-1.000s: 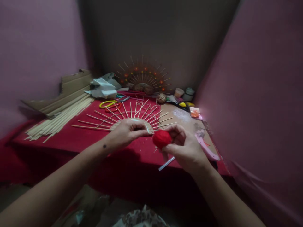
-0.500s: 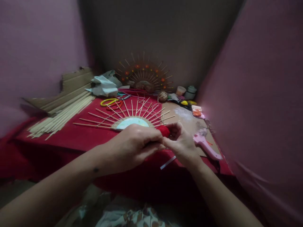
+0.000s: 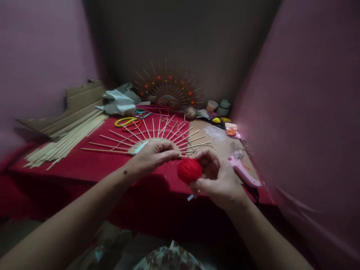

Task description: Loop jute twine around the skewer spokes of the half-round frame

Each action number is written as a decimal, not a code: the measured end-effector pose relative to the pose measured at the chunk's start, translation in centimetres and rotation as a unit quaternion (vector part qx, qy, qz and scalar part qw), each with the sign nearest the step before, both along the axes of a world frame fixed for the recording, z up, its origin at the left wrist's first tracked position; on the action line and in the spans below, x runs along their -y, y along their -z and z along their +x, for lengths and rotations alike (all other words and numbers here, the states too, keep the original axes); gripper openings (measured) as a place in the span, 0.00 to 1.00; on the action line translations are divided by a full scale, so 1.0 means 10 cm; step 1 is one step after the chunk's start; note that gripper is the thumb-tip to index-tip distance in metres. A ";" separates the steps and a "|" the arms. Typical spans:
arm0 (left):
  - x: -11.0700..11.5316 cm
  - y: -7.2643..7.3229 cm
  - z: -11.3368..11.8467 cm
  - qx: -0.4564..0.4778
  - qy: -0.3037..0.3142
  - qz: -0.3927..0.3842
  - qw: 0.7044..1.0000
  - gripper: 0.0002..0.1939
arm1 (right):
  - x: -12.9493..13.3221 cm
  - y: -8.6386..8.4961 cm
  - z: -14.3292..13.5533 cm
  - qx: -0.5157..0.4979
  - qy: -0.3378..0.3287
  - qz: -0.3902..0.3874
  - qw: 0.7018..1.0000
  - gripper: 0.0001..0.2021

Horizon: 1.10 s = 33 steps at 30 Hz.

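My right hand (image 3: 225, 182) has its fingers around a ball of red yarn (image 3: 189, 171), just in front of the table's near edge. The thumb and forefinger of my left hand (image 3: 154, 153) are pinched together at the right end of a half-round base (image 3: 132, 150); what lies between them is too small to make out. Thin wooden sticks (image 3: 153, 128) fan out from this base, with brown string looped among them. My left hand covers much of its pale centre. A short translucent stick (image 3: 190, 197) shows below my right fingers; whether they hold it I cannot tell.
Loose sticks (image 3: 67, 140) and torn cardboard (image 3: 75, 108) lie left. Yellow-handled scissors (image 3: 122, 122) rest behind the fan. A finished-looking fan with orange flowers (image 3: 168, 84) leans at the back. Right are a twine ball (image 3: 190, 113), small tubs (image 3: 224, 107) and a pink glue gun (image 3: 243, 172).
My hands, together before, have moved apart. My left hand has shifted left to the base, and the red yarn ball, mostly hidden earlier, now shows in my right hand, lower down.
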State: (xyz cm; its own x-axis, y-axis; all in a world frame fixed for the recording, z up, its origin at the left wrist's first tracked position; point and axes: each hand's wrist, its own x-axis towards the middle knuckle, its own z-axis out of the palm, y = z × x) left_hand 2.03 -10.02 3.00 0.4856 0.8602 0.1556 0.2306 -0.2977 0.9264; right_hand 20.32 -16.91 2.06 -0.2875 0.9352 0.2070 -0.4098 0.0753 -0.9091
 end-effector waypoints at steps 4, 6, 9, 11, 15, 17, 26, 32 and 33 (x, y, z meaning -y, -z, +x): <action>-0.01 0.00 -0.08 -0.008 -0.037 -0.019 0.999 0.11 | -0.08 -0.05 0.09 -0.033 0.069 -0.014 0.997 0.19; -0.01 -0.03 -0.14 -0.045 -0.033 -0.004 0.998 0.11 | -0.12 -0.06 0.14 -0.022 0.111 -0.008 0.994 0.18; 0.08 -0.07 -0.18 -0.114 -0.006 0.040 0.993 0.12 | -0.20 -0.03 0.21 0.024 0.188 0.021 0.982 0.16; 0.19 -0.10 -0.16 -0.147 0.023 0.081 0.986 0.13 | -0.26 0.03 0.22 0.061 0.242 0.042 0.968 0.16; 0.43 -0.17 -0.01 -0.174 0.100 0.148 0.968 0.12 | -0.31 0.15 0.15 0.145 0.305 0.092 0.937 0.15; 0.50 -0.23 0.08 -0.173 0.121 0.177 0.961 0.11 | -0.29 0.19 0.09 0.218 0.329 0.151 0.907 0.14; 0.09 -0.25 0.13 -0.114 0.041 0.152 0.981 0.08 | 0.02 0.25 -0.03 0.282 0.146 0.208 0.925 0.14; 0.04 0.06 0.11 -0.072 0.041 0.048 0.995 0.10 | 0.07 0.13 0.03 0.103 0.141 0.111 0.978 0.18; 0.08 0.09 0.12 -0.063 0.041 0.032 0.997 0.10 | 0.06 0.11 0.04 0.087 0.149 0.100 0.980 0.18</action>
State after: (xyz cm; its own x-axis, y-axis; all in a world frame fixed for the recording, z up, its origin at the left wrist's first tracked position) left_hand 3.22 -10.79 2.15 0.5722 0.8075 0.1432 0.3161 -0.3783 0.8701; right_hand 20.74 -17.46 0.92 -0.0554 0.9285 0.3672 -0.1836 0.3520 -0.9178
